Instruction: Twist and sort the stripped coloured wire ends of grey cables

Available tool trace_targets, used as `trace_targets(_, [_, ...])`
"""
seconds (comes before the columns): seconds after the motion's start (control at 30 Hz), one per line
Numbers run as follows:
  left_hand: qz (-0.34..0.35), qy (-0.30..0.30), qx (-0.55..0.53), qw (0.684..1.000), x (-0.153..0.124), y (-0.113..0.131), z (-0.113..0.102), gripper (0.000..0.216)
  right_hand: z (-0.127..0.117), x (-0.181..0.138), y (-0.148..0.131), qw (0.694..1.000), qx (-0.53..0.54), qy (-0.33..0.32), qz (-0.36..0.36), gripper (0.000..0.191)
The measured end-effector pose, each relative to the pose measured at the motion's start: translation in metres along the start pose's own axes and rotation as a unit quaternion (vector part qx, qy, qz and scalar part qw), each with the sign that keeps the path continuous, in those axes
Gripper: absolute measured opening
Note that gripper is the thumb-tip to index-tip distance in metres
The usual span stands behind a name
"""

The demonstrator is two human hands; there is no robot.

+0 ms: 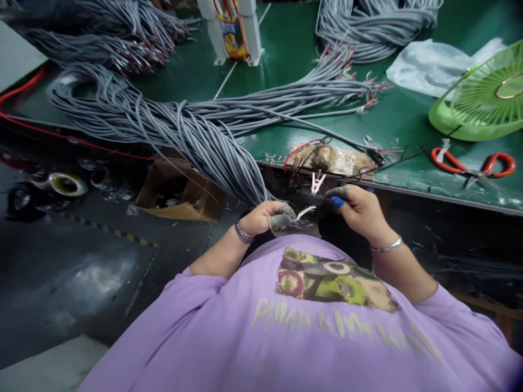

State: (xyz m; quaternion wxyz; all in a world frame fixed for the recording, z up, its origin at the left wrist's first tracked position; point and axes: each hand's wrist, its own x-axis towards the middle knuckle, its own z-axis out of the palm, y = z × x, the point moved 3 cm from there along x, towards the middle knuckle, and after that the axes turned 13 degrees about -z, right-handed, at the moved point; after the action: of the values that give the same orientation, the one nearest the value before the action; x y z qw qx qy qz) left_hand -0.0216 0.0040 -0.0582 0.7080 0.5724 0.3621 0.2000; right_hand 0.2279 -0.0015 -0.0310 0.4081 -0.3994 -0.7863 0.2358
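Observation:
My left hand (pixel 267 216) is closed around the end of a grey cable, with grey covers on its fingertips. Thin white and red wires (pixel 305 213) stick out of that cable end toward my right hand (pixel 359 209). The right hand pinches at those wires with covered fingertips, one of them blue. Both hands are held just in front of my chest, below the edge of the green table (pixel 400 117). The cable belongs to a thick grey cable bundle (pixel 204 136) that hangs over the table edge to my left.
Red-handled scissors (pixel 474 166) lie at the right, beside a green fan (pixel 484 98). A taped fixture with clips (pixel 330 159) sits at the table edge. More cable bundles (pixel 368 24) lie behind. A cardboard box (pixel 180 190) and tape roll (pixel 67 184) are on the floor.

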Motion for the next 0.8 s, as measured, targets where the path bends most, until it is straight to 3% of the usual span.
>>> trace_targets(0.07, [0.020, 0.013, 0.041, 0.999, -0.001, -0.001, 0.000, 0.053, -0.005, -0.010, 0.012, 0.992, 0.069, 0.024, 0.104, 0.026])
trace_targets(0.17, [0.072, 0.036, 0.116, 0.990, -0.001, 0.001, 0.005, 0.044, 0.003, -0.023, 0.014, 0.955, 0.194, -0.039, 0.221, 0.050])
trace_targets(0.27, [0.113, 0.061, 0.190, 0.973, 0.002, 0.001, 0.011, 0.037, 0.022, -0.026, 0.001, 0.921, 0.272, -0.127, 0.250, 0.070])
trace_targets(0.4, [0.118, 0.088, 0.296, 0.944, 0.006, -0.002, 0.017, 0.026, 0.047, -0.016, -0.011, 0.899, 0.320, -0.168, 0.247, 0.060])
trace_targets(0.53, [0.100, 0.112, 0.339, 0.929, 0.005, -0.004, 0.017, 0.020, 0.063, -0.013, -0.013, 0.879, 0.351, -0.153, 0.284, 0.046])
trace_targets(0.63, [0.079, 0.098, 0.345, 0.930, 0.003, -0.007, 0.016, 0.019, 0.069, -0.018, -0.009, 0.890, 0.316, -0.130, 0.302, 0.041])
trace_targets(0.73, [0.061, 0.092, 0.325, 0.939, 0.002, -0.010, 0.015, 0.021, 0.070, -0.019, 0.002, 0.909, 0.284, -0.043, 0.302, 0.035])
trace_targets(0.8, [0.060, 0.080, 0.291, 0.951, 0.002, -0.009, 0.016, 0.023, 0.064, -0.020, 0.016, 0.907, 0.262, 0.056, 0.323, 0.032])
